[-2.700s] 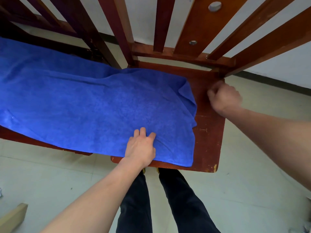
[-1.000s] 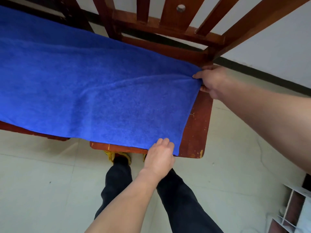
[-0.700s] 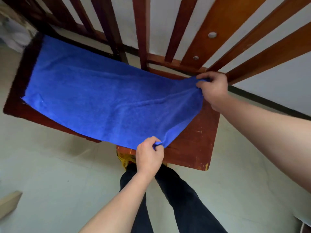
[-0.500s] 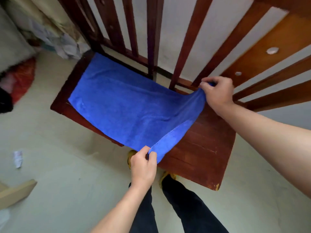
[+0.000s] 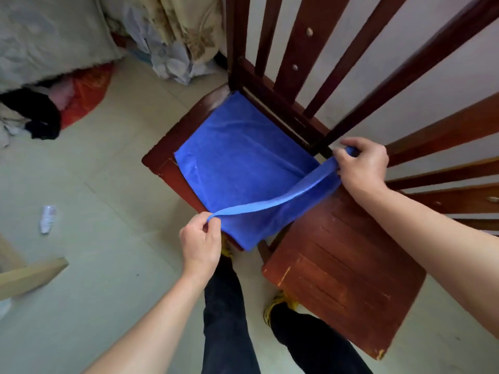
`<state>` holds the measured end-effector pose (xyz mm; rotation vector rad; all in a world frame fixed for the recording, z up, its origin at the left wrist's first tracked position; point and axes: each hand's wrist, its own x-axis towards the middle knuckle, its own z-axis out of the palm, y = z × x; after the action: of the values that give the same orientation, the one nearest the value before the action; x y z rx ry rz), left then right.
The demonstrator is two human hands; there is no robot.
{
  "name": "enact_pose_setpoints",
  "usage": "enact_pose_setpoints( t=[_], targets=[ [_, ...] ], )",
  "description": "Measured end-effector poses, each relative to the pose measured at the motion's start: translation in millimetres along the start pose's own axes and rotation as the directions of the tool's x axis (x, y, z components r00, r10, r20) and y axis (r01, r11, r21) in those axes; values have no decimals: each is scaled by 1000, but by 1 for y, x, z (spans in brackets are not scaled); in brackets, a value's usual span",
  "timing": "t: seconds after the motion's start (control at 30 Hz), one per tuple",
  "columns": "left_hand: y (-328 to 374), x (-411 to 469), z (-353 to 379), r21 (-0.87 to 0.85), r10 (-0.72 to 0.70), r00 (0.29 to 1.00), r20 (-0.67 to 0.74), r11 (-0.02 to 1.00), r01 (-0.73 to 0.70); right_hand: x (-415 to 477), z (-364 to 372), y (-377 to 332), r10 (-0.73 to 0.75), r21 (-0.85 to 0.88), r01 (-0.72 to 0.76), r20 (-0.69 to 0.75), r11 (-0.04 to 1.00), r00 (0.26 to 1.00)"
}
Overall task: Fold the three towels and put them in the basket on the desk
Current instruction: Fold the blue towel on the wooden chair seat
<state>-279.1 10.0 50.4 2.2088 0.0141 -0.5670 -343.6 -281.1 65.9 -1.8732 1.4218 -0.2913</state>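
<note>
Corners raised for folding
Left hand [image 5: 199,247] and right hand [image 5: 361,166] each pinch a corner of the blue towel [image 5: 243,168], stretching its right edge taut, likely so it folds evenly.

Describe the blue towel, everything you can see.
Blue towel: plain, one colour, soft fuzzy cloth. Most lies flat on the left seat, up to its backrest. Its right end is held off the wood: the left hand pinches the near corner, the right hand grips the far corner, the edge stretched between them. A fold hangs in the gap beside the right seat.
</note>
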Motion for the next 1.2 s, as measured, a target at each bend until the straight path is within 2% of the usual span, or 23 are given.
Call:
enact_pose_setpoints(
  t=[0.17, 0.23, 0.3, 0.37, 0.43, 0.53, 0.63, 0.7, 0.77, 0.97, 1.13, 1.2],
  targets=[
    [-12, 66, -20, 127, -18, 998, 61, 992, 10, 32, 74, -72, -50, 51, 48, 44, 998, 998],
    [-19, 98, -23, 206, 17, 991, 132, 978, -44, 46, 107, -96, -65, 37, 63, 64, 997, 996],
    [-25, 130, -24, 330, 89, 972, 216, 931, -158, 57, 136, -110, -59, 5, 58, 85, 998, 995],
    [-32, 161, -23, 437, 162, 933, 322, 849, -298, 67, 163, -118, -52, -33, 56, 108, 998, 993],
    [-38, 193, -20, 468, 214, 870, 445, 772, -429, 78, 188, -119, -47, -70, 57, 135, 996, 990],
    [-40, 233, -12, 483, 196, 776, 600, 684, -547, 93, 217, -117, -16, -114, 38, 181, 993, 983],
    [-40, 259, -5, 498, 157, 737, 657, 644, -581, 106, 238, -113, 32, -127, -6, 204, 992, 979],
    [-37, 264, -4, 480, 177, 741, 648, 661, -577, 112, 246, -111, 57, -135, -30, 203, 990, 978],
    [-32, 268, -6, 476, 119, 744, 658, 699, -533, 117, 251, -112, 78, -133, -51, 211, 990, 974],
    [-37, 270, -24, 526, 22, 715, 699, 662, -534, 125, 264, -119, 141, -94, -121, 245, 988, 959],
    [-40, 275, -28, 426, 122, 627, 770, 632, -647, 128, 280, -131, 207, -28, -208, 275, 978, 939],
    [-42, 275, -25, 439, 64, 626, 777, 658, -612, 129, 286, -134, 222, -3, -230, 283, 973, 933]
  ],
)
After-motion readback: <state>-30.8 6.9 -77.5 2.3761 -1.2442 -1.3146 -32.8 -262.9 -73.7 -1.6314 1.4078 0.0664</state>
